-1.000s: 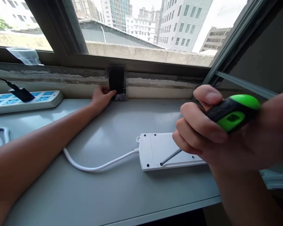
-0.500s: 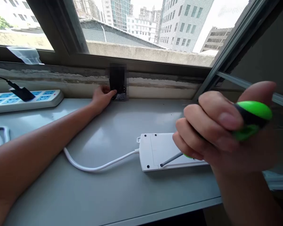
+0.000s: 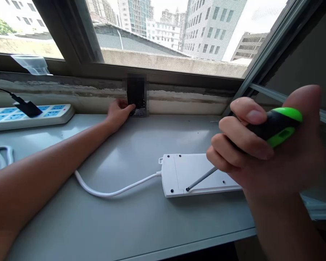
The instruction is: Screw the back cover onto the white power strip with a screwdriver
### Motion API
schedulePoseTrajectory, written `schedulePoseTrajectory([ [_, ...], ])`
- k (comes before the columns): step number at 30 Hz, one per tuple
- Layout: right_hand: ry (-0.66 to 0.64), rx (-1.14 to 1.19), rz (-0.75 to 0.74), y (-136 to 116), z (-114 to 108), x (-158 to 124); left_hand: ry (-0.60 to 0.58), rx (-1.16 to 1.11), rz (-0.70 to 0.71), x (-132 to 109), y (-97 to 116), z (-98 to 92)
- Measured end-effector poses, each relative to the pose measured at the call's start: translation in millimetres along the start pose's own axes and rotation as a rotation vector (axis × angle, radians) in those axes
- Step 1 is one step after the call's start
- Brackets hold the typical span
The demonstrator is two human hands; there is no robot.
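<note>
My right hand (image 3: pixel 241 141) grips a screwdriver (image 3: pixel 285 125) by its black and green handle. The slanting metal shaft meets a screw hole near the front edge of a white power strip (image 3: pixel 180 174), which lies with its screw-hole side up; the hand covers its right part. Dark holes show near its left corners, and a white cord leaves its left end. At the back, my left hand (image 3: pixel 121 111) pinches the lower left of a phone-like black slab (image 3: pixel 136 92) that stands upright against the wall below the window. Its surface is blurred, and some of the fingers are behind it.
Another power strip (image 3: pixel 57 113), with blue sockets and a black plug (image 3: pixel 28 108), lies at the back left. A white cord (image 3: pixel 105 195) curves across the grey tabletop (image 3: pixel 119 221) under my left forearm. A clear plastic cup (image 3: pixel 34 64) rests by the window frame.
My right hand has turned the screwdriver handle and opened its grip somewhat, showing more of the handle. The tip stays at the same hole. My left hand holds still.
</note>
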State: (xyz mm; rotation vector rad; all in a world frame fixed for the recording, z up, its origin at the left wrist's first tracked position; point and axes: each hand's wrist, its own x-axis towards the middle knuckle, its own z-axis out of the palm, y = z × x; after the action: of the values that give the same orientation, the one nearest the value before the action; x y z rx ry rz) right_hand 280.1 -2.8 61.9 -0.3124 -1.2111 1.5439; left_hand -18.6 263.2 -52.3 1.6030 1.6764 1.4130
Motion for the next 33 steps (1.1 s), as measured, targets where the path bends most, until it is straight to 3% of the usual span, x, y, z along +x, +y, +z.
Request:
schedulePoseTrajectory([
  [8, 0.248, -0.023, -0.03, 7, -7, 7, -0.003, -0.013, -0.001, 0, -1, 0.6],
  [15, 0.773, 0.137, 0.018, 12, -14, 20, -0.008, -0.014, 0.0, -1, 1, 0.7],
  [17, 0.868, 0.165, 0.032, 13, -15, 24, -0.009, -0.014, 0.0, -1, 1, 0.6],
  [33, 0.928, 0.093, -0.023, 11, -19, 26, 0.001, 0.007, -0.009, -6, 7, -1.1],
])
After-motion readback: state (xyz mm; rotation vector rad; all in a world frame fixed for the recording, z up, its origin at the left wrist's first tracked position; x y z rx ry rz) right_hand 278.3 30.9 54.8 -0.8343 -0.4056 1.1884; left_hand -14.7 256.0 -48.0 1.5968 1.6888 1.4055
